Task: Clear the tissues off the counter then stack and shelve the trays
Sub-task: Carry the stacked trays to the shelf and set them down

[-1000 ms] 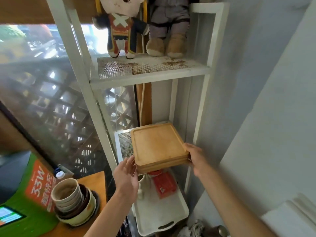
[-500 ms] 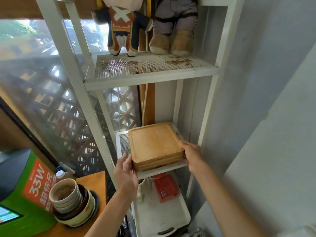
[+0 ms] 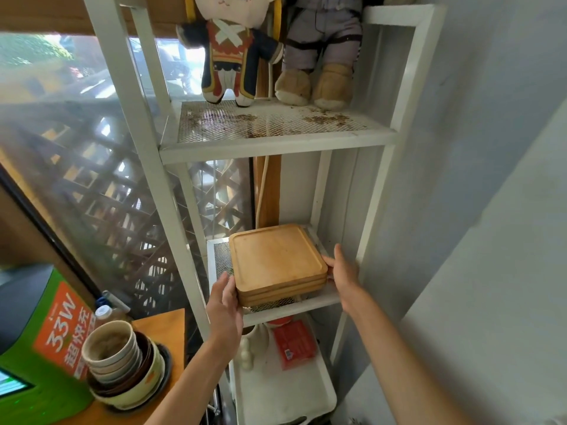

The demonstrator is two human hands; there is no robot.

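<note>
A stack of square wooden trays (image 3: pixel 276 259) rests on the middle mesh shelf (image 3: pixel 306 305) of a white metal rack. My left hand (image 3: pixel 225 302) presses the stack's near left corner with fingers upright. My right hand (image 3: pixel 342 273) grips the stack's right edge. No tissues are in view.
Two plush dolls (image 3: pixel 233 50) stand on the upper mesh shelf (image 3: pixel 270 139). Below, a white tray (image 3: pixel 285 391) holds a red packet (image 3: pixel 294 343) and a small white figure. Stacked bowls (image 3: pixel 122 369) sit on a wooden counter at lower left beside a green machine (image 3: pixel 33 348). A grey wall bounds the right.
The stack has slid farther back onto the middle shelf, and both hands have followed it in.
</note>
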